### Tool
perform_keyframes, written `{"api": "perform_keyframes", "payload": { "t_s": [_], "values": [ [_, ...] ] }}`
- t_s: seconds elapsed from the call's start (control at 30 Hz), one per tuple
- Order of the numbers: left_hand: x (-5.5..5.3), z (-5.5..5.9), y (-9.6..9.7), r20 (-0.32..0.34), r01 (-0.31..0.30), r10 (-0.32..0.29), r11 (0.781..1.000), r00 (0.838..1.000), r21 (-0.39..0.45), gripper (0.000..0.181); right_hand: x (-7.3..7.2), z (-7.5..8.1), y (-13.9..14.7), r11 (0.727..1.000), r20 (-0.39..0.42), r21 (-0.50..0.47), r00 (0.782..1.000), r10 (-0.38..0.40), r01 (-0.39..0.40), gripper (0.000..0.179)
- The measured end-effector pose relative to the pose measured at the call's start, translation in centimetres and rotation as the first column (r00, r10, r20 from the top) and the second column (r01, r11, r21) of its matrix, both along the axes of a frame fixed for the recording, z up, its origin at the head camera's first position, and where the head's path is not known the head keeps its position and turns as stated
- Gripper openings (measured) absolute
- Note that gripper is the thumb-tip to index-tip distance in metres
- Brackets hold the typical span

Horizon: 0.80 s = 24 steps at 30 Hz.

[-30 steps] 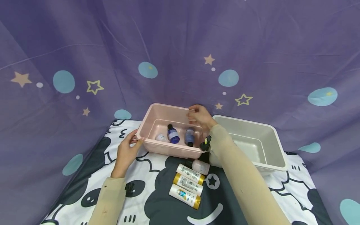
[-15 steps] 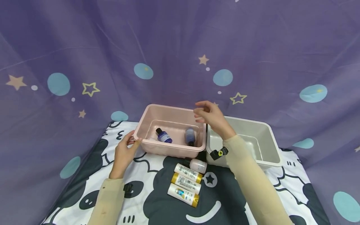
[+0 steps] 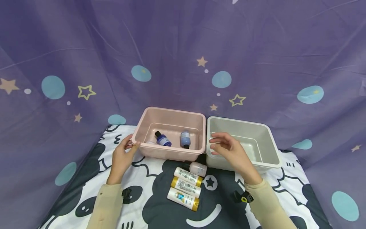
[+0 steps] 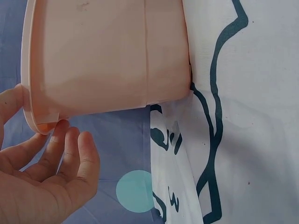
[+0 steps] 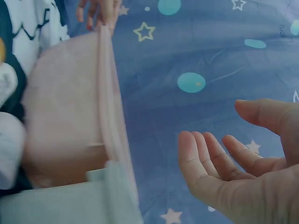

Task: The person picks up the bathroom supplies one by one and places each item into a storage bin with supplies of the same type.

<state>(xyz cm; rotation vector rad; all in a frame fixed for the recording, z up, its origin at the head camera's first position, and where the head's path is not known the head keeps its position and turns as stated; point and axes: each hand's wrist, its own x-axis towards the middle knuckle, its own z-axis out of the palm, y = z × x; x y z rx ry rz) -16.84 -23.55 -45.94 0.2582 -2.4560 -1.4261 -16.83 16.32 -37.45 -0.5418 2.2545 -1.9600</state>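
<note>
Left of centre, our left hand grips the pink bin; right of centre, our right hand hangs, thumb wide from fingers, near the grey bin.

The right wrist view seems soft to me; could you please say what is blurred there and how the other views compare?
Right wrist: the pink bin and pale grey bin are smeared, while the right hand looks clearer; left wrist: the left hand and the pink bin's edges are fairly crisp; head: outlines are mostly clear, but small print on the white tubes is unreadable.
</note>
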Motion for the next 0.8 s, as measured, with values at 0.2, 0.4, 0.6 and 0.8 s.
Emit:
{"api": "perform_keyframes", "payload": {
  "t_s": [0.2,0.4,0.6,0.8],
  "values": [
    [-0.1,-0.2,0.1,-0.011,-0.002,0.003,1.0,1.0,0.003,0.066,2.9,-3.2,0.9,1.0,0.036,0.0,0.999,0.01,-0.01,0.036],
    [-0.1,-0.1,0.1,-0.003,-0.007,0.007,1.0,1.0,0.007,0.066,4.3,-6.6,1.5,1.0,0.108,0.009,0.994,-0.018,0.017,0.039],
    [-0.1,-0.2,0.1,-0.008,-0.011,0.011,1.0,1.0,0.009,0.066,4.7,-9.4,1.4,0.996,0.178,0.004,0.98,-0.09,0.091,0.041],
    [-0.1,-0.2,0.2,-0.024,-0.009,0.01,1.0,1.0,0.007,0.066,4.7,-11.7,1.0,0.989,0.242,-0.001,0.96,-0.141,0.146,0.043]
  ]
}}
